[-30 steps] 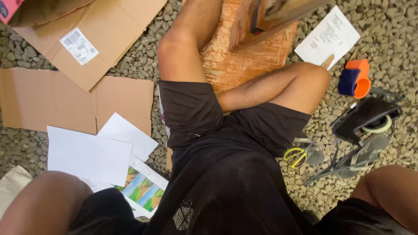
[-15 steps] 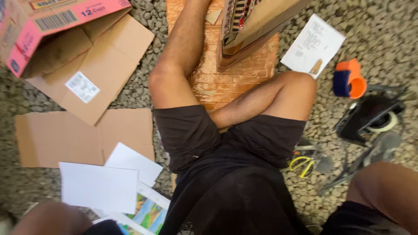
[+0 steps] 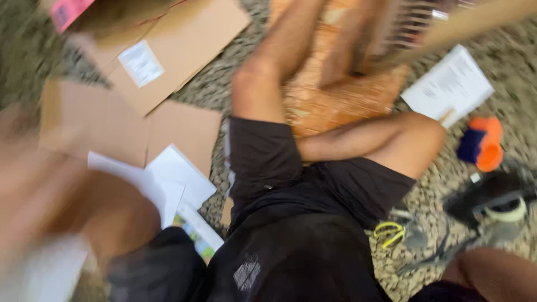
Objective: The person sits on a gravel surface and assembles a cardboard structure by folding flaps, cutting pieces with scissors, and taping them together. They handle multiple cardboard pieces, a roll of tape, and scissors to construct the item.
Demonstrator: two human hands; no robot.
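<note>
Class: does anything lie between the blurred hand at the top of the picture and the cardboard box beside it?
Nothing visible does. The hand meets the cardboard box above the orange mat; motion blur hides the grip. The bare shin lies to its left, the printed sheet lower right.

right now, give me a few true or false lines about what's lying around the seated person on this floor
1. A printed white sheet lies on the floor at the upper right. True.
2. The orange and blue object sits on the flattened cardboard. False: it lies on the speckled floor at the right, far from the cardboard.
3. The yellow-handled scissors lie beside the dark shorts. True.
4. The cardboard carries no label. False: a white label is stuck on it.
5. The hands are sharp and plainly open. False: the picture is too blurred to tell.
</note>
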